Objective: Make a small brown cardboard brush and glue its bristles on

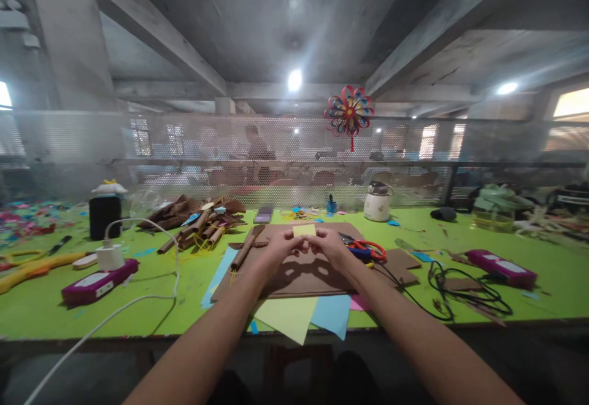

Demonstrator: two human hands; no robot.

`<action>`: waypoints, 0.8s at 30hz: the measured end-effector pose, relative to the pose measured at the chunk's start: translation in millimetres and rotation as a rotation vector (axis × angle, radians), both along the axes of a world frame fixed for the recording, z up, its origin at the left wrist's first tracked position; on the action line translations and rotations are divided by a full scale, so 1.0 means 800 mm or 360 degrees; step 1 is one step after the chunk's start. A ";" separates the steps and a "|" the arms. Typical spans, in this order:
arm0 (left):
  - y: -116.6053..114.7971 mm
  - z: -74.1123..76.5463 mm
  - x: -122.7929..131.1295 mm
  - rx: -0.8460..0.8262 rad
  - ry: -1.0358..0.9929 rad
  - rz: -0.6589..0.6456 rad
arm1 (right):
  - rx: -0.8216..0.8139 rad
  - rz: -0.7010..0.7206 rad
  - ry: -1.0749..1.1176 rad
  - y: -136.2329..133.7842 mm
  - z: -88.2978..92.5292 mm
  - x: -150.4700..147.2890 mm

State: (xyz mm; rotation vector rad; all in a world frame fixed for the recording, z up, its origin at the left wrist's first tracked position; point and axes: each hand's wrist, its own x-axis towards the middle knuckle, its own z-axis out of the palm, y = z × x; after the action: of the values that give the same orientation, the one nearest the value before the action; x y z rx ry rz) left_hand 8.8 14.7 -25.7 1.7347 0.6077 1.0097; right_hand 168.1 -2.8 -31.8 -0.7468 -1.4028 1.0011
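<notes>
Between my two hands I hold a small piece of yellow paper (304,231), up over a brown cardboard sheet (285,282). My left hand (283,246) pinches its left side, and my right hand (327,246) grips the right side. The fingertips of both hands meet below the paper. A rolled brown paper tube (246,248) with yellow string lies on the cardboard, left of my left hand. Close to my right hand are red-handled scissors (372,250) and a blue-handled tool. Yellow, blue and pink sheets (294,319) stick out from under the cardboard.
A pile of brown rolls (202,224) lies back left. Purple power strips (99,283) (501,268) sit on both sides. A white cable (177,270) crosses the left; a black cable (464,288) coils at right. A white bottle (377,201) stands before the mesh partition (294,141).
</notes>
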 end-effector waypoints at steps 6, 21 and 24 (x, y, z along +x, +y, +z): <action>0.002 -0.003 0.000 -0.0190 -0.0104 -0.0038 | -0.0013 0.0089 0.0056 0.002 -0.003 0.002; 0.003 -0.002 -0.002 -0.0329 -0.0269 -0.0147 | 0.0018 0.0062 0.0021 0.001 -0.004 0.000; 0.003 -0.002 -0.002 -0.0337 -0.0262 -0.0149 | 0.0017 0.0050 0.0046 0.000 -0.004 0.000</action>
State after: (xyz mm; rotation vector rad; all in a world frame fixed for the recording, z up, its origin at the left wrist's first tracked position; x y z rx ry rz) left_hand 7.4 16.8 -27.6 1.4651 0.5040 0.9747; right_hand 167.8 -2.7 -34.7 -0.7015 -1.3976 1.0243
